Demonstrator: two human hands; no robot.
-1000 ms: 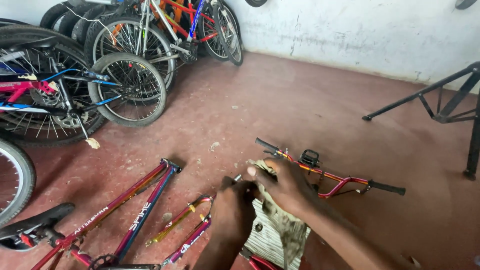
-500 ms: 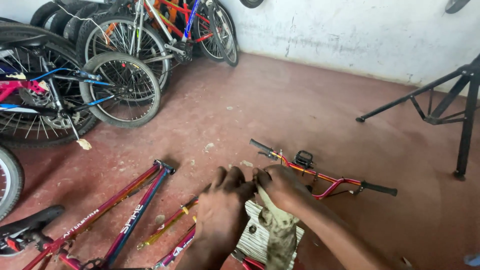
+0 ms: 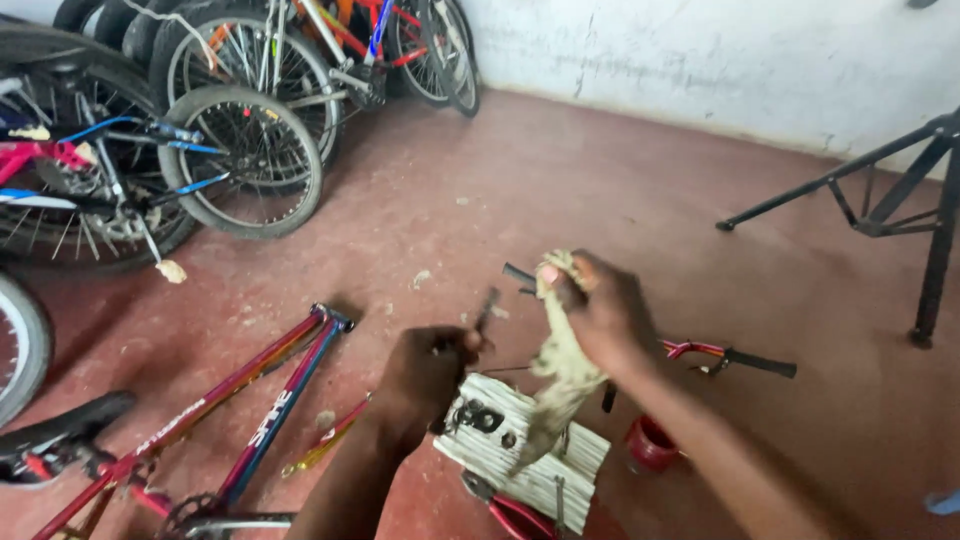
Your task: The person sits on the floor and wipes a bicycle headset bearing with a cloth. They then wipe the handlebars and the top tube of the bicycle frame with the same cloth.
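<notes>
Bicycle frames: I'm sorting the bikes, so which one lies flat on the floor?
The red-and-blue bicycle frame beside the left hand; the other bicycles stand upright.

Low in the middle, on the floor, a ribbed block, with small metal parts on top. Just above it, left hand and right hand side by side, a rag hanging from the right down onto the block. Behind the right hand, a handlebar lying flat. Right of the block, a small cup. Left, a bicycle frame on the floor. Far left and behind, parked bicycles near the wall. Far right, a stand.
</notes>
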